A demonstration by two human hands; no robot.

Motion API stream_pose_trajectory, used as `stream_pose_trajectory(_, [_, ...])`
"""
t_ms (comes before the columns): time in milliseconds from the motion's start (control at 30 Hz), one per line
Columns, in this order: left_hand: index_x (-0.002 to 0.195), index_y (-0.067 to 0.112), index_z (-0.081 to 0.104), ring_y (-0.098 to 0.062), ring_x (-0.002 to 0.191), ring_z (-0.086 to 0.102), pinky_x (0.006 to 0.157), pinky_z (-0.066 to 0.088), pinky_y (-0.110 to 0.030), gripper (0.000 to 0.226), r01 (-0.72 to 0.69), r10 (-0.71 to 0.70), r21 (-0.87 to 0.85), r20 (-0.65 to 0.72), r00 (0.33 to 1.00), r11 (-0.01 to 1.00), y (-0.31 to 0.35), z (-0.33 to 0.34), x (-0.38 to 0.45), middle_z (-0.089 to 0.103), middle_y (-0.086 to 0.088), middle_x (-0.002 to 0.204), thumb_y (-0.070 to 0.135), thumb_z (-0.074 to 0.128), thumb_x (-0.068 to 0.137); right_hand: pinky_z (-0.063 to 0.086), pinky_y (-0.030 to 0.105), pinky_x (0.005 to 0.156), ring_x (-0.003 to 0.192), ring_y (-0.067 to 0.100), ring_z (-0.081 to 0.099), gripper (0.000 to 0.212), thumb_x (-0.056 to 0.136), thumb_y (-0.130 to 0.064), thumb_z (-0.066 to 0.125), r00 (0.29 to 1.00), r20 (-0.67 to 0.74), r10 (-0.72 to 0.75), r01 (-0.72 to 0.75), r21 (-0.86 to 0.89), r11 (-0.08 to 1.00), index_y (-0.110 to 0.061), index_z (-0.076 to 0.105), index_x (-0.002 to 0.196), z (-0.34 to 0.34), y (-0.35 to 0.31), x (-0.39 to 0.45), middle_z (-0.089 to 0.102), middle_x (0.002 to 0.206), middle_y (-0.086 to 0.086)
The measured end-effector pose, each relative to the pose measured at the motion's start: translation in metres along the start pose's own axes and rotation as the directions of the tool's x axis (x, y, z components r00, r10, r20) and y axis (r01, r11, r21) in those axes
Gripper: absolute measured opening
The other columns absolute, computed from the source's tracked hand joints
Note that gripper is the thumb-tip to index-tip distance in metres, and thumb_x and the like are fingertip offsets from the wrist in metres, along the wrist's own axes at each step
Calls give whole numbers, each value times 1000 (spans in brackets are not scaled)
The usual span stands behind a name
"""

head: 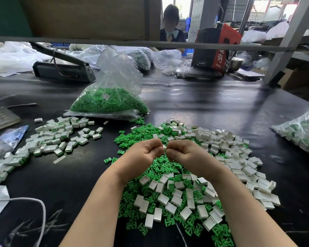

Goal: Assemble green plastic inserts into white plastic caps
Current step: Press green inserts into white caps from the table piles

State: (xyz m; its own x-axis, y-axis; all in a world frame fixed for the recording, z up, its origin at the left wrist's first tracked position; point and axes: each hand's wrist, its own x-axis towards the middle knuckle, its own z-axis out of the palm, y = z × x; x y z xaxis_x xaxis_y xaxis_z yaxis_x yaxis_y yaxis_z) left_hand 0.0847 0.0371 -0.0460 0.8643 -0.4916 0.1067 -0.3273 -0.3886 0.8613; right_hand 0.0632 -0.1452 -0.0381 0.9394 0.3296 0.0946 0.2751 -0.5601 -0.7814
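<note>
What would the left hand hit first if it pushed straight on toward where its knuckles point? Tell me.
The right hand: the left hand faces it, both pinching a small white cap between their fingertips. Depth looks matched, so the cap and those fingers come first.

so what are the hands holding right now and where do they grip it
Both hands, left hand and right hand, pinch one small white cap between their fingers, each at one end. Any green insert is hidden.

— Bright enough?
— Yes: daylight from the windows (pixel 268 8) at the back, blown out white there. Pale glare streaks the black worktop (pixel 194 104) toward its far edge.
— Sharp?
— In the middle (the far background goes soft). Straight beams bow at the frame's edges, and shadows are faint.
</note>
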Motion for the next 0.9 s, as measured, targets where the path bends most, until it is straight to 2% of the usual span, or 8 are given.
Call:
stream_pose_trajectory(233, [82, 14, 53, -6, 70, 42, 69, 37, -26, 19, -19, 19, 11, 2, 1000, 1000, -2, 1, 0, 47, 6, 71, 21, 54, 99, 35, 28, 57, 58, 9, 40, 32, 98, -18, 55, 1000, 1, 1, -1, 3, 1000, -27, 54, 68, 0, 2, 0, 50, 66, -2])
stream_pose_trajectory(333, [77, 24, 54, -1, 67, 41, 66, 37, -19, 23, -35, 34, -21, -17, 999, 999, -2, 0, 2, 47, 17, 66, 21, 54, 99, 35, 34, 60, 61, 15, 41, 32, 99, -21, 54, 1000, -6, 26, -25, 109, 994, -27, 57, 68, 2, 3, 0, 50, 67, 4])
stream_pose_trajectory(433, [79, 25, 54, -3, 70, 44, 70, 39, -22, 21, -41, 40, -40, -26, 999, 998, -3, 0, 3, 48, 17, 68, 22, 54, 99, 37, 39, 65, 66, 21, 43, 32, 100, -23, 53, 999, -10, 53, -51, 182, 982, -27, 62, 69, 4, 5, 1, 52, 71, 7])
stream_pose_trajectory(600, [79, 18, 52, -3, 66, 40, 65, 36, -23, 20, -35, 35, 6, -16, 999, 999, -5, -1, 3, 46, 17, 65, 21, 54, 99, 34, 39, 62, 65, 21, 41, 33, 100, -21, 50, 998, 26, 65, -69, 160, 985, -25, 60, 69, 7, 4, 2, 50, 71, 9])
stream_pose_trajectory(733, [80, 16, 53, -6, 67, 40, 64, 35, -26, 19, 5, -6, 32, 25, 1000, 999, -4, -1, 2, 45, 10, 68, 22, 54, 99, 32, 33, 56, 56, 13, 38, 33, 100, -19, 51, 996, 65, 60, -66, 89, 994, -23, 54, 67, 3, 3, 0, 46, 59, -6])
stream_pose_trajectory(900, [82, 16, 54, -8, 65, 39, 62, 34, -26, 18, 25, -29, 95, 42, 999, 995, 0, -2, -1, 45, 3, 69, 20, 54, 99, 32, 32, 55, 54, 12, 37, 33, 99, -18, 52, 996, 81, 40, -39, -7, 999, -22, 52, 66, 1, 2, -1, 46, 59, -2])
